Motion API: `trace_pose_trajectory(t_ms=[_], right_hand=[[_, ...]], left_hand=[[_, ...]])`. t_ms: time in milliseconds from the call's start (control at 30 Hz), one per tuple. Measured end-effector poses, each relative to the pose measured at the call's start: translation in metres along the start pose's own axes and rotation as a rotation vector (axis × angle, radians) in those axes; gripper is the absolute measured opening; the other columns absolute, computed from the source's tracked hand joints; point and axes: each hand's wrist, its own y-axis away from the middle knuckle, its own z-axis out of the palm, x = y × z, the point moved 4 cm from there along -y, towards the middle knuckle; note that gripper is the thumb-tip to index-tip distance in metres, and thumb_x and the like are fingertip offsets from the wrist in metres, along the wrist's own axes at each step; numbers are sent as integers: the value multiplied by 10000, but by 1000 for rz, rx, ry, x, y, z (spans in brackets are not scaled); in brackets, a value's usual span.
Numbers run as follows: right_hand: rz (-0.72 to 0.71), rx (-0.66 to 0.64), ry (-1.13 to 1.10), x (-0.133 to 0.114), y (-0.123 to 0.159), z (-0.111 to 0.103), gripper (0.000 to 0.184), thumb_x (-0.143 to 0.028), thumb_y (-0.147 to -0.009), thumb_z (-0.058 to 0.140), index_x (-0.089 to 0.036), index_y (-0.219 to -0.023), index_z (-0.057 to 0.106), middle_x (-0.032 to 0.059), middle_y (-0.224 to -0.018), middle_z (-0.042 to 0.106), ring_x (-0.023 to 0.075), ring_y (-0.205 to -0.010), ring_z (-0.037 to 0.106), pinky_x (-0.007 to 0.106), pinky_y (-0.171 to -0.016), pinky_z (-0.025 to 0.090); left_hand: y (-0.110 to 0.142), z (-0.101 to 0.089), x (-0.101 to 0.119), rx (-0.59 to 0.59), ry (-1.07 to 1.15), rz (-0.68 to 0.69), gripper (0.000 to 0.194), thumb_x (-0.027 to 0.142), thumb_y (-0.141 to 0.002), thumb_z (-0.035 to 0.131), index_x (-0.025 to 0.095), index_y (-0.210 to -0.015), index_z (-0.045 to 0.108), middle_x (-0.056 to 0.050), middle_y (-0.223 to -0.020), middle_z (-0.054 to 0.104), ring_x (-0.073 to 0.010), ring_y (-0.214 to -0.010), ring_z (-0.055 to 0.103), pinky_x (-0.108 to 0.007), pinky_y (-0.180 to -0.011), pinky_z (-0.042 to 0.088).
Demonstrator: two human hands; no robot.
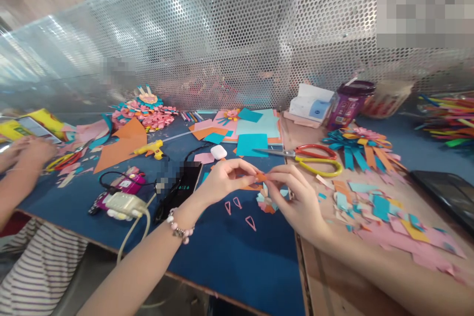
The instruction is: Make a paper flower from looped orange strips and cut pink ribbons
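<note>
My left hand (231, 177) and my right hand (296, 192) meet above the blue table, both pinching a small orange paper piece (261, 177) between their fingertips. Just below the fingers lies a paper flower (265, 200) in pale blue, peach and white, partly hidden by my right hand. Several pink teardrop-shaped paper loops (251, 223) rest on the table between my wrists. Behind my hands, a pair of scissors (318, 159) with red and yellow handles lies beside a teal paper square (252, 144). A white earbud case (218, 152) sits past my left hand.
A yellow glue gun (150, 149), a power strip (124, 205) with cables and a phone (185, 182) are on the left. Paper scraps (381, 207) and a purple cup (348, 103) are on the right. Another person's hands (33, 153) work at far left, before a perforated metal panel (229, 34).
</note>
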Motion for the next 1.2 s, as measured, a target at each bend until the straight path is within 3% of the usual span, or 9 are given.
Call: trace_pose_trajectory(t_ms=[300,1033,1200], right_hand=[[35,-7,-36,-1,-1,-2,114,-145,-857,568,-209,-949,586,45,-931,555,97,-640,551,238,-500,497],[34,29,-43,2,-1,0,110,-101,-845,594,-196,-900,588,31,-903,562,94,-675,561,240,-556,478],[32,28,-32,1,0,0,105,-97,-849,586,-198,-878,588,29,-891,569,98,-684,565,240,-557,473]], left_hand=[[-1,-1,-8,-13,21,7,136,245,-762,713,155,-854,668,-62,-987,677,-194,-922,651,-375,-815,561],[-1,2,-4,-39,78,22,189,221,-766,713,175,-928,627,-39,-926,668,-184,-913,660,-353,-785,587],[-2,1,-4,-25,-10,54,155,247,-778,701,176,-914,674,-48,-939,673,-184,-913,659,-342,-806,576]])
